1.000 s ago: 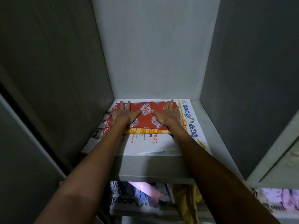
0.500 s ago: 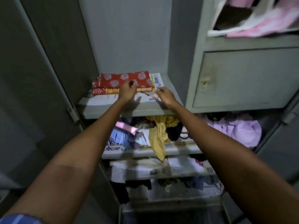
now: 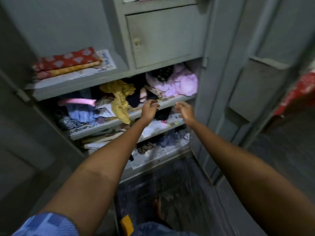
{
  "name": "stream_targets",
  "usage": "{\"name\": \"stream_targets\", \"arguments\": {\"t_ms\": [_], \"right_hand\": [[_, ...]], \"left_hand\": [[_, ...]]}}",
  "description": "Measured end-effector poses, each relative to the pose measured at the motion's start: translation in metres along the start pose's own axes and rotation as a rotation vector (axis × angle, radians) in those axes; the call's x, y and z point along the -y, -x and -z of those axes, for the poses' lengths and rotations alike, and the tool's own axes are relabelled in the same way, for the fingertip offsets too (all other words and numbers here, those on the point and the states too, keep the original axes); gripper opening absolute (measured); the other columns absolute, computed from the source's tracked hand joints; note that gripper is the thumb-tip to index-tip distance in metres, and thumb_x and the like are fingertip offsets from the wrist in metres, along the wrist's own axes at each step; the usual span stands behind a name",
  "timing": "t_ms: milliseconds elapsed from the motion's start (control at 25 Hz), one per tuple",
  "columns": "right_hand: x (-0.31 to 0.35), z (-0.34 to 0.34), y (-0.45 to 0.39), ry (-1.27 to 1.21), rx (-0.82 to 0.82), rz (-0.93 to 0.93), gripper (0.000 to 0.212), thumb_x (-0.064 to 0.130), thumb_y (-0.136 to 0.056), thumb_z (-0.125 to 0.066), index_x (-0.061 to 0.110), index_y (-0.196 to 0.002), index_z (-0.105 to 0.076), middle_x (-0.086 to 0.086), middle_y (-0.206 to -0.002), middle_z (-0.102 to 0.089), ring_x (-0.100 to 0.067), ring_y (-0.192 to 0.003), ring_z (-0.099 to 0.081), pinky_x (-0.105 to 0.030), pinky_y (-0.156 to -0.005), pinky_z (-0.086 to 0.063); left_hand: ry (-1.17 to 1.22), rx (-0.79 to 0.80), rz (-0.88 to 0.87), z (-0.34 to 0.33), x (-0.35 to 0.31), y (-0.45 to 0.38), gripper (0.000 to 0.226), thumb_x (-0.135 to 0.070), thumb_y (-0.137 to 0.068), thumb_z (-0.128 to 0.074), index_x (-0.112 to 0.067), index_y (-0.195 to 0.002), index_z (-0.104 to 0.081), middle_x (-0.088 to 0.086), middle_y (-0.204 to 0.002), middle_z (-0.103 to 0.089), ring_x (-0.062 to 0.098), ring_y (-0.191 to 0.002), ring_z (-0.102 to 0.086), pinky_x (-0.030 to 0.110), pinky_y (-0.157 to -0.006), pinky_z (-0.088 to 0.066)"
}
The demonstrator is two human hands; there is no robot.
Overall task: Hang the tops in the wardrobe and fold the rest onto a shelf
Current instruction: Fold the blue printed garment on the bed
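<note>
Wardrobe (image 3: 163,36): grey metal, doors open.
Folded red cloth (image 3: 66,59): on the wardrobe's upper left shelf, on newspaper (image 3: 107,61).
Yellow garment (image 3: 121,96): crumpled on the shelf below, hanging over its edge.
Left hand (image 3: 150,109): before that shelf's edge, fingers loosely curled, holding nothing.
Right hand (image 3: 185,110): beside it, relaxed, empty.

a small closed grey metal locker door (image 3: 162,36) with a knob sat at the cabinet's upper right. right of that locker, a red patterned cloth (image 3: 300,94) lay by the frame edge. below it stretched dark floor (image 3: 179,184).
</note>
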State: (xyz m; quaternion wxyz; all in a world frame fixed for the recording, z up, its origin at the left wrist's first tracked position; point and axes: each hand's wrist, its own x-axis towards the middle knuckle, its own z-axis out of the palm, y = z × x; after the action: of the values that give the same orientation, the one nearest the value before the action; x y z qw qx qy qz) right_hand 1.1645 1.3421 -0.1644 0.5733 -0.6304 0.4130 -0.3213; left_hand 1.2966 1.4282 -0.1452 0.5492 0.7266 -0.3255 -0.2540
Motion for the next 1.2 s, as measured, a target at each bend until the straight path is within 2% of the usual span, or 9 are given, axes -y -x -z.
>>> {"name": "stream_targets", "arguments": {"t_ms": [120, 320, 440, 600, 680, 800, 960, 1080, 1200], "right_hand": [[-0.033, 0.084, 0.041, -0.041, -0.124, -0.134, 0.027, 0.016, -0.096, -0.048, 0.021, -0.069, -0.05, 0.0, -0.068, -0.05, -0.01, -0.061, -0.045, -0.015, -0.047, -0.038], [-0.091, 0.223, 0.104, -0.079, -0.409, -0.29, 0.027, 0.023, -0.096, -0.048, 0.018, -0.069, -0.049, -0.005, -0.072, -0.055, -0.014, -0.058, -0.047, -0.022, -0.049, -0.033], [-0.113, 0.297, 0.145, -0.095, -0.574, -0.341, 0.024, 0.025, -0.096, -0.047, 0.008, -0.084, -0.059, -0.013, -0.09, -0.06, -0.022, -0.075, -0.053, -0.026, -0.056, -0.036], [-0.152, 0.401, 0.192, -0.075, -0.825, -0.425, 0.039, 0.033, -0.096, -0.044, -0.001, -0.108, -0.06, -0.017, -0.108, -0.063, -0.03, -0.097, -0.056, -0.042, -0.087, -0.044], [-0.173, 0.45, 0.205, -0.143, -0.927, -0.462, 0.025, 0.035, -0.095, -0.045, 0.015, -0.092, -0.059, -0.003, -0.09, -0.059, -0.018, -0.079, -0.055, -0.035, -0.075, -0.045], [-0.194, 0.529, 0.213, -0.21, -1.072, -0.478, 0.032, 0.037, -0.094, -0.047, 0.021, -0.066, -0.045, 0.004, -0.066, -0.043, -0.011, -0.056, -0.038, -0.022, -0.052, -0.033], [-0.196, 0.621, 0.213, -0.259, -1.258, -0.546, 0.031, 0.031, -0.095, -0.048, 0.019, -0.066, -0.045, 0.0, -0.063, -0.044, -0.012, -0.055, -0.038, -0.024, -0.052, -0.031], [-0.201, 0.676, 0.21, -0.268, -1.291, -0.565, 0.025, 0.034, -0.094, -0.047, 0.013, -0.084, -0.054, -0.008, -0.077, -0.054, -0.024, -0.075, -0.052, -0.035, -0.074, -0.041], [-0.207, 0.735, 0.208, -0.33, -1.368, -0.593, 0.035, 0.035, -0.096, -0.043, 0.006, -0.113, -0.054, -0.022, -0.114, -0.056, -0.035, -0.114, -0.052, -0.043, -0.09, -0.043]], "left_hand": [[-0.009, 0.239, 0.063, -0.078, -0.004, 0.037, 0.023, -0.002, -0.095, -0.04, -0.012, -0.079, -0.053, 0.004, -0.071, -0.057, 0.001, -0.048, -0.056, 0.013, -0.045, -0.041], [-0.21, 0.73, 0.068, -0.23, -0.016, 0.104, 0.03, -0.009, -0.096, -0.04, -0.019, -0.07, -0.051, -0.019, -0.043, -0.06, -0.008, -0.038, -0.054, 0.017, -0.049, -0.034], [-0.202, 0.921, 0.005, -0.321, -0.029, 0.148, 0.03, -0.004, -0.095, -0.042, -0.018, -0.07, -0.05, -0.017, -0.04, -0.058, -0.008, -0.037, -0.052, 0.012, -0.042, -0.034], [-0.222, 1.108, -0.099, -0.441, -0.045, 0.207, 0.02, -0.002, -0.092, -0.044, -0.015, -0.081, -0.055, -0.008, -0.066, -0.057, 0.0, -0.054, -0.052, 0.005, -0.039, -0.031], [-0.233, 1.159, -0.137, -0.498, -0.052, 0.222, 0.021, -0.002, -0.09, -0.047, -0.016, -0.076, -0.053, -0.004, -0.069, -0.052, 0.005, -0.06, -0.046, 0.004, -0.037, -0.029], [-0.266, 1.227, -0.171, -0.589, -0.064, 0.232, 0.014, -0.006, -0.091, -0.049, -0.015, -0.081, -0.054, 0.0, -0.074, -0.054, 0.006, -0.061, -0.046, 0.007, -0.041, -0.032], [-0.281, 1.294, -0.139, -0.706, -0.087, 0.237, 0.02, -0.011, -0.092, -0.048, -0.021, -0.075, -0.05, -0.004, -0.071, -0.054, 0.015, -0.069, -0.051, 0.022, -0.054, -0.036], [-0.281, 1.366, -0.135, -0.77, -0.108, 0.24, 0.008, -0.011, -0.092, -0.047, -0.014, -0.095, -0.054, 0.004, -0.084, -0.061, 0.016, -0.073, -0.055, 0.02, -0.057, -0.042], [-0.302, 1.402, -0.2, -0.838, -0.126, 0.243, 0.023, -0.015, -0.092, -0.05, -0.004, -0.112, -0.057, 0.015, -0.113, -0.062, 0.026, -0.101, -0.058, 0.03, -0.081, -0.044]]}}
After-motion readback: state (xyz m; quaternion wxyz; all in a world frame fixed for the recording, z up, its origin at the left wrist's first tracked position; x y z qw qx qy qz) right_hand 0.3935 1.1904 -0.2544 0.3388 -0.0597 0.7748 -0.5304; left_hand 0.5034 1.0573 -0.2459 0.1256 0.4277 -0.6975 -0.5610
